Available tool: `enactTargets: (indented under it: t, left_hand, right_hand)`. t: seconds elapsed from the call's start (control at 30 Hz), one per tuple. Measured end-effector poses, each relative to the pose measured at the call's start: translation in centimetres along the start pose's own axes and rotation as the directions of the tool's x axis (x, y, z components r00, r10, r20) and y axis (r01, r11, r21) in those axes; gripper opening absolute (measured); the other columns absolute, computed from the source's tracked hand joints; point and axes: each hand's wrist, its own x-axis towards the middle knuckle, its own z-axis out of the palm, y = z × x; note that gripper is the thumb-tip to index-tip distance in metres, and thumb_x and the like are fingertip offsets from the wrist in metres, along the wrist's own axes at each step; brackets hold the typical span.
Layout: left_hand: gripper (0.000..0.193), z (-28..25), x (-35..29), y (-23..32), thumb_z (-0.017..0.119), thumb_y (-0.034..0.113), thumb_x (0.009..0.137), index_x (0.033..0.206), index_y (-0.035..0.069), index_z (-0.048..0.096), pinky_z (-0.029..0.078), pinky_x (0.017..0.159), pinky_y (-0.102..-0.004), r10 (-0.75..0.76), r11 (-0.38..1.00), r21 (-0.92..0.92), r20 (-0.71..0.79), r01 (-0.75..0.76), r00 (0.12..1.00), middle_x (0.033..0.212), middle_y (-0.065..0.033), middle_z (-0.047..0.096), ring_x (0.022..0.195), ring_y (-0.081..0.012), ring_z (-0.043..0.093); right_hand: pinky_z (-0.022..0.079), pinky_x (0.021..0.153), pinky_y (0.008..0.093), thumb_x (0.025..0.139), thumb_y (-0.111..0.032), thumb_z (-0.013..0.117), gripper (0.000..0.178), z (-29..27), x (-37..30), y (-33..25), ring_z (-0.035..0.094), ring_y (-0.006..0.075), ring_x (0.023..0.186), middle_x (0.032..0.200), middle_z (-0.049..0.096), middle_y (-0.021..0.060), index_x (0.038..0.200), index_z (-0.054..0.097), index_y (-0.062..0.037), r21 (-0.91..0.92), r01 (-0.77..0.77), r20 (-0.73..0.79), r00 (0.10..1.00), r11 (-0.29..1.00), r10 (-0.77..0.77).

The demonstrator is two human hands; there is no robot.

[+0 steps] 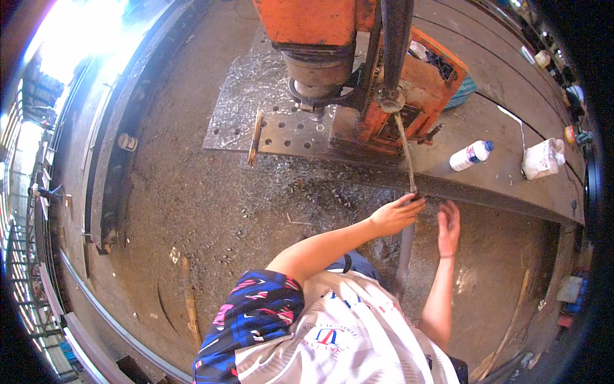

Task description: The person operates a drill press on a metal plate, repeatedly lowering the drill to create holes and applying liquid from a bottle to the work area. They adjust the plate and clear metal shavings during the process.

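The fingers of my left hand (398,216) are closed round the dark lower end of a metal lever (407,152). That lever slants down from a round hub (389,99) on an orange drilling machine (313,22). Just right of the lever's end, apart from it, my right hand (449,225) is raised with its fingers up and nothing visible in it. The machine's spindle (314,80) hangs over a steel plate (274,132) pierced with several round holes. Metal shavings cover much of the plate's far part.
A steel bench (492,115) carries a white bottle with a blue cap (472,155) and a white plastic jug (542,159) on the right. Metal chips litter the floor (256,211). A long steel beam (114,137) runs along the left, with a small white tub (128,142) beside it.
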Motion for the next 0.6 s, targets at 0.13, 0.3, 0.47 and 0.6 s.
enactTargets:
  t: [0.13, 0.3, 0.47, 0.6]
  left_hand:
    - [0.030, 0.3, -6.7, -0.7, 0.066, 0.019, 0.073, 0.102, 0.011, 0.063, 0.036, 0.107, -0.0528, -0.347, 0.824, -0.483, -0.016, 0.297, 0.938, 0.124, -0.0141, 0.055, 0.124, -0.0345, 0.048]
    - [0.029, -1.3, -15.2, -10.3, 0.066, 0.014, 0.077, 0.104, 0.007, 0.056, 0.042, 0.087, -0.0512, -0.841, 0.539, -0.133, -0.035, 0.832, 0.539, 0.107, -0.0148, 0.051, 0.104, -0.0373, 0.051]
    - [0.042, 0.8, -15.8, -17.3, 0.055, 0.031, 0.094, 0.134, 0.018, 0.053, 0.023, 0.111, -0.0568, -0.921, 0.376, 0.068, -0.077, 0.924, 0.381, 0.147, -0.0247, 0.034, 0.135, -0.0427, 0.032]
    - [0.045, 2.0, -14.8, -19.9, 0.048, 0.039, 0.098, 0.141, 0.027, 0.048, 0.013, 0.116, -0.0583, -0.948, 0.313, 0.156, 0.115, 0.937, 0.298, 0.156, -0.0245, 0.020, 0.143, -0.0427, 0.020]
  right_hand:
    - [0.050, 0.084, 0.0324, 0.083, -0.029, 0.077, 0.049, 7.0, 5.5, -5.5, 0.066, 0.0183, 0.095, 0.097, 0.069, 0.0117, 0.123, 0.060, -0.0057, -0.310, 0.298, 0.360, 0.916, 0.903, -0.178]
    - [0.048, 0.064, 0.0360, 0.084, -0.030, 0.073, 0.029, 8.2, 6.8, -2.2, 0.064, 0.0248, 0.065, 0.070, 0.066, 0.0121, 0.090, 0.067, -0.0027, -0.409, 0.106, 0.231, 0.973, 0.907, -0.009]
    - [0.045, 0.060, 0.0365, 0.085, -0.031, 0.071, 0.030, 8.7, 6.5, -2.8, 0.058, 0.0261, 0.059, 0.067, 0.062, 0.0139, 0.084, 0.065, -0.0020, -0.412, 0.167, 0.193, 0.977, 0.896, -0.093]
    - [0.043, 0.057, 0.0367, 0.085, -0.031, 0.071, 0.031, 8.9, 6.0, -3.5, 0.054, 0.0251, 0.056, 0.064, 0.058, 0.0136, 0.082, 0.063, -0.0015, -0.410, 0.160, 0.159, 0.982, 0.898, -0.102]
